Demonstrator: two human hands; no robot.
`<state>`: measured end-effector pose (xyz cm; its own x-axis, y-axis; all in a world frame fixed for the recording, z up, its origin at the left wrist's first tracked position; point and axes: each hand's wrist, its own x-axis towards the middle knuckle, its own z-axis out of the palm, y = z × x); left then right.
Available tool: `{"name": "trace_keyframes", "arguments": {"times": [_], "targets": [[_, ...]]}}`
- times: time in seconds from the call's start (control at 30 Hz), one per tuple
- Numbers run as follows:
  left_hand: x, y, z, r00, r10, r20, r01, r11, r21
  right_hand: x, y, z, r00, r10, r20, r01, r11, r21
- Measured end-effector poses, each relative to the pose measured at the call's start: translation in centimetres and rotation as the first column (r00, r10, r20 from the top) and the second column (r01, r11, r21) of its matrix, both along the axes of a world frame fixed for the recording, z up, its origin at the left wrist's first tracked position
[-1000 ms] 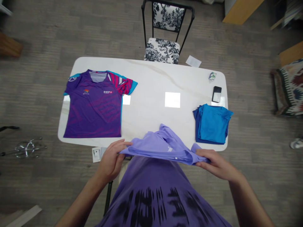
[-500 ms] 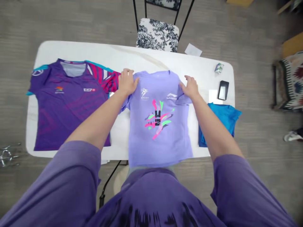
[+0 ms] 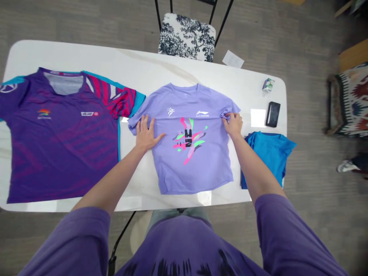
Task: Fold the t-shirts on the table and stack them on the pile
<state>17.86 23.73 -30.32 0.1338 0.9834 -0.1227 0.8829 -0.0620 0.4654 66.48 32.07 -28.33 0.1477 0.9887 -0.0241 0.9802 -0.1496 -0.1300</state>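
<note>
I see the left hand lying flat on the lilac shirt, thumb spread away; the right hand seems to pinch one sleeve. The shirt lies on the table, beside the purple shirt. I judge that smoothing is in hand; next calls for straightening that bunched sleeve. The chest reads "LI-NING"; the purple shirt's small label I cannot read surely.

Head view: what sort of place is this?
An indoor room, perhaps a home or an office; I can't tell which. Signs: grey floor, white table, chair with a tree-patterned seat.
</note>
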Motion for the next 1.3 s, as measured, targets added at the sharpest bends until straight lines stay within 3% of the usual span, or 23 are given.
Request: {"name": "trace_keyframes", "arguments": {"times": [0.13, 0.2, 0.27, 0.33, 0.43, 0.5, 0.53, 0.67, 0.77, 0.8, 0.87, 0.93, 1.0, 1.07, 1.17, 1.3], "targets": [[4.5, -6.1, -1.4, 0.991, -0.128, 0.036, 0.125, 0.988, 0.088, 4.0, 5.0, 0.3, 0.999, 0.020, -0.040, -0.017, 0.998, 0.059], [7.0, -10.4, -2.6, 0.970, -0.235, 0.055, 0.227, 0.966, 0.121, 6.2, 6.6, 0.9, 0.991, -0.108, -0.082, 0.119, 0.983, 0.140], [8.8, -14.2, -3.9, 0.951, -0.303, 0.057, 0.291, 0.944, 0.152, 7.5, 7.0, 1.6, 0.958, -0.256, -0.132, 0.281, 0.929, 0.242], [9.5, -17.0, -5.0, 0.936, -0.347, 0.049, 0.335, 0.927, 0.165, 7.0, 5.6, 2.2, 0.958, -0.252, -0.139, 0.284, 0.907, 0.313], [9.2, -19.1, -5.9, 0.920, -0.390, 0.030, 0.382, 0.912, 0.152, 2.8, -0.7, 1.5, 0.997, 0.064, -0.036, -0.052, 0.965, 0.258], [8.5, -20.0, -6.2, 0.916, -0.401, 0.019, 0.395, 0.908, 0.140, -0.9, -7.0, -0.2, 0.954, 0.299, -0.002, -0.297, 0.949, 0.107], [8.2, -20.5, -6.3, 0.915, -0.403, 0.012, 0.398, 0.907, 0.136, -2.6, -10.3, -1.2, 0.936, 0.351, -0.010, -0.351, 0.936, 0.040], [7.1, -23.9, -6.1, 0.912, -0.409, -0.013, 0.408, 0.906, 0.116, -5.4, -21.3, -4.7, 0.967, 0.246, -0.066, -0.249, 0.966, -0.060], [6.2, -25.1, -5.2, 0.895, -0.446, 0.009, 0.443, 0.892, 0.093, -5.3, -24.2, -5.1, 0.982, 0.170, -0.081, -0.173, 0.984, -0.041], [5.7, -24.4, -4.9, 0.899, -0.437, 0.023, 0.433, 0.896, 0.095, -5.3, -23.9, -4.8, 0.982, 0.173, -0.082, -0.175, 0.984, -0.026], [4.2, -20.9, -4.4, 0.944, -0.326, 0.051, 0.317, 0.940, 0.127, -5.6, -21.2, -3.9, 0.975, 0.208, -0.079, -0.207, 0.978, 0.024], [2.3, -14.9, -4.5, 0.991, -0.097, 0.090, 0.079, 0.980, 0.184, -6.0, -16.3, -3.0, 0.966, 0.251, -0.064, -0.245, 0.966, 0.088], [0.0, -8.2, -5.2, 0.983, 0.123, 0.135, -0.151, 0.964, 0.219, -6.2, -10.3, -2.7, 0.960, 0.279, -0.037, -0.272, 0.954, 0.123], [-2.3, -2.4, -6.5, 0.954, 0.250, 0.166, -0.281, 0.940, 0.196, -5.6, -4.7, -3.3, 0.963, 0.269, -0.015, -0.266, 0.958, 0.104], [-5.5, 2.6, -8.7, 0.947, 0.268, 0.179, -0.294, 0.946, 0.136, -3.1, 0.5, -4.9, 0.989, 0.145, -0.019, -0.144, 0.989, 0.026], [-8.3, 4.6, -9.6, 0.958, 0.211, 0.196, -0.236, 0.965, 0.112, 0.8, 2.1, -5.5, 0.996, 0.085, 0.005, -0.085, 0.993, -0.086]]}}
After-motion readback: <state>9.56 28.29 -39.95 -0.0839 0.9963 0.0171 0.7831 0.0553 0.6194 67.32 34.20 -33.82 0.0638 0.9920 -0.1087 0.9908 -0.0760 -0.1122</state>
